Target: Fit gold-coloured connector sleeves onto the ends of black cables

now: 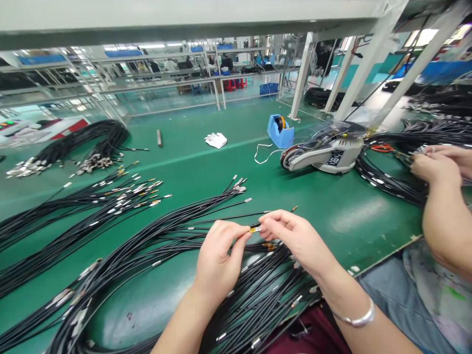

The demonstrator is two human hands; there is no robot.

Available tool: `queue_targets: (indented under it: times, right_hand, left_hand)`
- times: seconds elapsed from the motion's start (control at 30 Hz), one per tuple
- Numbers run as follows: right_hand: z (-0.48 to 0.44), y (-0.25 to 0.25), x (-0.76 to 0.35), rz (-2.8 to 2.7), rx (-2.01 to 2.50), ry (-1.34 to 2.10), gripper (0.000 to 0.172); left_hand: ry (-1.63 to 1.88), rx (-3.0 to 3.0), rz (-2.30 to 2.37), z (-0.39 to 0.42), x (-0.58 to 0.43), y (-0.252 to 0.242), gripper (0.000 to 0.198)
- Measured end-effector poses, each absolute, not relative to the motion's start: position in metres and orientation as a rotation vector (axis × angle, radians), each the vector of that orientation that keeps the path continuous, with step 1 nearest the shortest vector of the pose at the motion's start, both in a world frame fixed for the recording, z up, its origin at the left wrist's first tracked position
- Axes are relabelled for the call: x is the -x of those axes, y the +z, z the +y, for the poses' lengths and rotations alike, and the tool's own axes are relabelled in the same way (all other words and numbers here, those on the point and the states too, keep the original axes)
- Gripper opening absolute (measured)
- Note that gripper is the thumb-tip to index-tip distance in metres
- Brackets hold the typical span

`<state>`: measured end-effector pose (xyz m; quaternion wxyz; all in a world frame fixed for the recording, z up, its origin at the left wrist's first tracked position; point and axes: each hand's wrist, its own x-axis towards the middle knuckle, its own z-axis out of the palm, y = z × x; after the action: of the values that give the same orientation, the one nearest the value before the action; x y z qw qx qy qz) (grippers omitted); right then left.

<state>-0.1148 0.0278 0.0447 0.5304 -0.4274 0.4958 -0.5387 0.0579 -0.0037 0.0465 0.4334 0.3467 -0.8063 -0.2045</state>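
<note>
Near the middle of the bench, my left hand (221, 250) pinches the yellow-wrapped tip of a cable end (255, 229) between thumb and forefinger. From the other side my right hand (295, 238) grips the same cable end, its fingers closed by a white sleeve or label. Whether the yellow part is tape or a connector is too small to tell. Under and beside both hands lie black cables (254, 290) with white labels and some brass-coloured tips (271, 247). Another looped bundle of black cables (147, 241) sweeps around to the left of my left hand.
More cable bundles (121, 201) lie at the left. Farther back are a white glove (216, 140), a blue tape dispenser (280, 132) and a grey machine (328, 152). At the right, a co-worker's hands (437, 164) handle cables. A metal shelf (191, 24) crosses overhead.
</note>
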Motion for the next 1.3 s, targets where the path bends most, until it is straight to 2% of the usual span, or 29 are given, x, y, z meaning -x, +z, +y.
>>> queue_targets:
  times: [0.2,0.27,0.43,0.67,0.83,1.0,1.13,1.3]
  right_hand:
    - [0.035,0.039,0.112,1.154,0.984,-1.334,0.021]
    - [0.035,0.037,0.112,1.185,1.024,-1.372,0.021]
    - [0.037,0.030,0.114,1.241,1.102,-1.389,0.019]
    - [0.046,0.023,0.115,1.358,1.273,-1.296,0.010]
    - [0.063,0.020,0.115,1.485,1.586,-1.163,0.006]
    - [0.078,0.007,0.108,1.609,1.723,-1.045,0.010]
    - [0.083,-0.001,0.106,1.587,1.913,-1.002,0.015]
    - [0.081,0.003,0.128,1.579,1.903,-1.229,0.014]
  left_hand:
    - [-0.384,-0.795,-2.127,-0.006,-0.058,0.038,0.013]
    - [-0.441,-0.835,-2.124,-0.006,-0.058,0.037,0.013]
    - [-0.634,-0.907,-2.229,-0.004,-0.057,0.041,0.029]
    - [-0.626,-0.911,-2.351,-0.004,-0.052,0.039,0.014]
    - [-0.614,-0.819,-2.557,-0.003,-0.053,0.044,0.019]
    - [-0.841,-0.961,-2.588,-0.008,-0.066,0.059,0.020]
    - [-0.621,-1.008,-2.583,-0.023,-0.066,0.052,0.019]
    - [-0.257,-1.063,-2.658,-0.039,-0.056,0.027,0.027]
